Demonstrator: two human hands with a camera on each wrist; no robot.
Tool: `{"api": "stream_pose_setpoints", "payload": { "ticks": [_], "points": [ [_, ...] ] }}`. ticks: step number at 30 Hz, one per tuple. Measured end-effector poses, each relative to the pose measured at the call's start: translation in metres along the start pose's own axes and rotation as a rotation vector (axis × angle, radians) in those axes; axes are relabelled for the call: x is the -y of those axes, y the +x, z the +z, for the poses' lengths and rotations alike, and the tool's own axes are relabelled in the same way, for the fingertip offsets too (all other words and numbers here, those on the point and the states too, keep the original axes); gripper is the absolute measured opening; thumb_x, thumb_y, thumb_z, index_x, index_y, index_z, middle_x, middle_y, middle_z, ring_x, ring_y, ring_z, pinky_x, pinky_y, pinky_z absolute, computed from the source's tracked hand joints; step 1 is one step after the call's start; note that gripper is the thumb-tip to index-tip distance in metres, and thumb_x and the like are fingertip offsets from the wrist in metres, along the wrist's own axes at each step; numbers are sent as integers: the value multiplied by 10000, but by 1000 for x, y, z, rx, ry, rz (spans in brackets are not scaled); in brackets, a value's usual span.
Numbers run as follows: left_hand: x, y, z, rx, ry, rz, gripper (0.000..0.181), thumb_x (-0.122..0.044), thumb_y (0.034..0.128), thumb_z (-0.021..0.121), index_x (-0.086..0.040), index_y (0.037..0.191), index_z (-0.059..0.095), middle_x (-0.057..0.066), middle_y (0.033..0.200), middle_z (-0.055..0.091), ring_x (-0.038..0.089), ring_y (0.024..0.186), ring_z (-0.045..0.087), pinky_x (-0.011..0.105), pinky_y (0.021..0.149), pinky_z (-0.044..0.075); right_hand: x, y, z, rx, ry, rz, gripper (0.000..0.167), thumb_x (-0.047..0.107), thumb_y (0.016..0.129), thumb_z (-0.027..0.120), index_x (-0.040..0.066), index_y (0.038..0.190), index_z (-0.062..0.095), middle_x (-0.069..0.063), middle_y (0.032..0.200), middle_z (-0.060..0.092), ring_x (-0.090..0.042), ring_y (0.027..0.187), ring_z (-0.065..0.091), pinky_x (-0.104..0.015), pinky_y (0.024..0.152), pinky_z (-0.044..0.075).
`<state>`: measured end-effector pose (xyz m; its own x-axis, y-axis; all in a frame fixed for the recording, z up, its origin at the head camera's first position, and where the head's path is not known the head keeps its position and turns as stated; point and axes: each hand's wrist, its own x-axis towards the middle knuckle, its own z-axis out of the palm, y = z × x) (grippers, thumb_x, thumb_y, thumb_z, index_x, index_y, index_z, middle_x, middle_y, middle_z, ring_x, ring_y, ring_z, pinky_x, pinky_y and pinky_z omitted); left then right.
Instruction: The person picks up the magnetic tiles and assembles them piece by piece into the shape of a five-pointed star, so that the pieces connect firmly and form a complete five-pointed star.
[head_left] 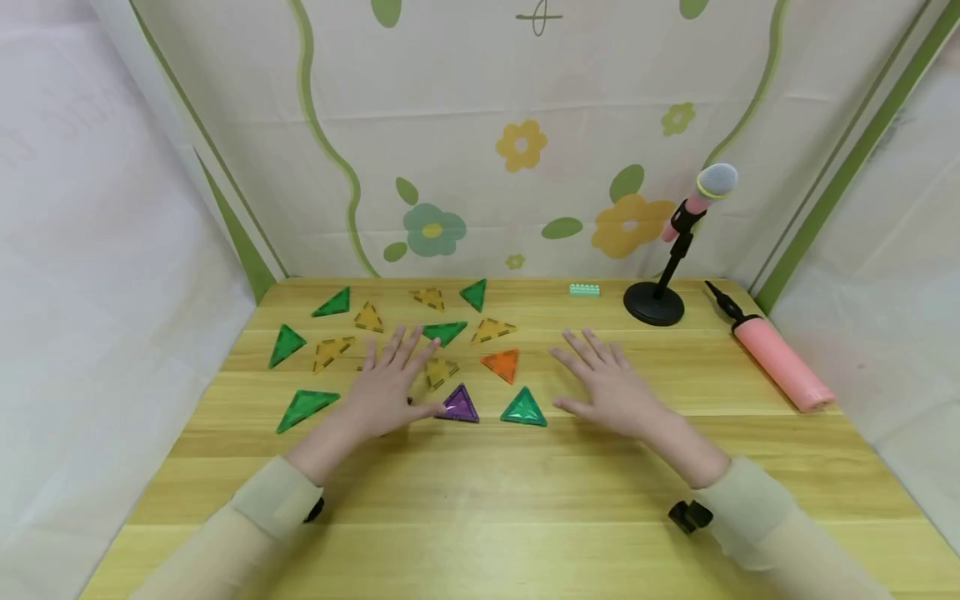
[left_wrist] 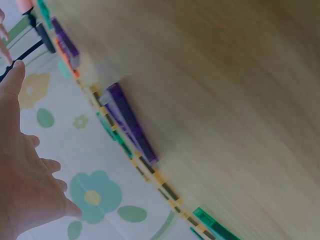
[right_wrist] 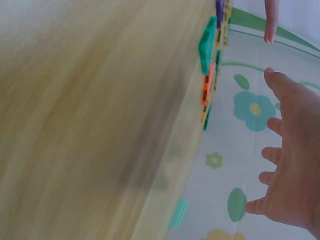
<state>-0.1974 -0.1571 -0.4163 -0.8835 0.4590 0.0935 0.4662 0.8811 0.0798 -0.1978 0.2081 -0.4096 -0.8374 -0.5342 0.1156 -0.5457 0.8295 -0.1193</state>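
My left hand (head_left: 384, 392) hovers over the table with fingers spread, holding nothing. Beneath and around it lie flat translucent triangle tiles: a purple triangle tile (head_left: 459, 406) by its thumb, a yellow triangle tile (head_left: 440, 372), and a green triangle tile (head_left: 444, 332) beyond the fingertips. A second purple tile (left_wrist: 129, 122) shows edge-on in the left wrist view; the left hand mostly hides it in the head view. My right hand (head_left: 609, 383), also spread and bare, hangs above the wood, right of a teal-green triangle tile (head_left: 525, 408) and an orange triangle tile (head_left: 504, 364).
More green and yellow tiles lie at the left and back, among them a green tile (head_left: 306, 408). A mint toy brick (head_left: 584, 290) sits near the back edge. At right stand a toy microphone on a black stand (head_left: 654, 303) and a pink hand pump (head_left: 782, 363). Fabric walls (head_left: 465, 183) enclose the table.
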Motion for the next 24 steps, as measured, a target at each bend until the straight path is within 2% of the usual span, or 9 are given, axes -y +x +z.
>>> {"api": "stream_pose_setpoints", "payload": {
  "ticks": [6, 11, 15, 18, 24],
  "points": [
    [2, 11, 12, 53, -53, 77, 1048, -714, 765, 571, -285, 1525, -10, 58, 1582, -58, 272, 1439, -143, 569, 1131, -49, 5, 12, 15, 75, 56, -137, 799, 555, 868, 586, 210, 1508, 253, -58, 1578, 153, -326, 1447, 86, -560, 1120, 197],
    [3, 18, 19, 78, -130, 194, 1017, -640, 762, 641, -175, 1527, 159, 103, 1570, 160, 328, 1451, 14, 586, 1133, 58, 6, 20, 27, 174, 156, -203, 804, 556, 841, 623, 139, 1470, 348, -84, 1522, 315, -330, 1420, 209, -514, 1122, 230],
    [4, 22, 21, 106, -186, 279, 917, -567, 784, 674, -121, 1490, 295, 99, 1518, 319, 354, 1430, 157, 594, 1118, 150, 6, 26, 32, 185, 212, -254, 725, 497, 836, 664, 101, 1405, 453, -84, 1449, 428, -314, 1379, 308, -491, 1117, 260],
    [4, 23, 23, 134, -205, 335, 806, -515, 817, 668, -110, 1451, 380, 112, 1495, 358, 347, 1411, 224, 582, 1113, 186, 6, 29, 35, 171, 227, -296, 654, 440, 839, 686, 83, 1357, 507, -90, 1395, 486, -312, 1336, 375, -486, 1097, 301],
    [4, 28, 24, 137, -204, 423, 583, -409, 865, 661, -114, 1350, 528, 60, 1398, 497, 322, 1383, 300, 547, 1113, 227, 1, 32, 39, 189, 261, -313, 603, 418, 842, 689, 111, 1338, 534, -44, 1386, 503, -265, 1328, 392, -447, 1098, 315]
  ]
}}
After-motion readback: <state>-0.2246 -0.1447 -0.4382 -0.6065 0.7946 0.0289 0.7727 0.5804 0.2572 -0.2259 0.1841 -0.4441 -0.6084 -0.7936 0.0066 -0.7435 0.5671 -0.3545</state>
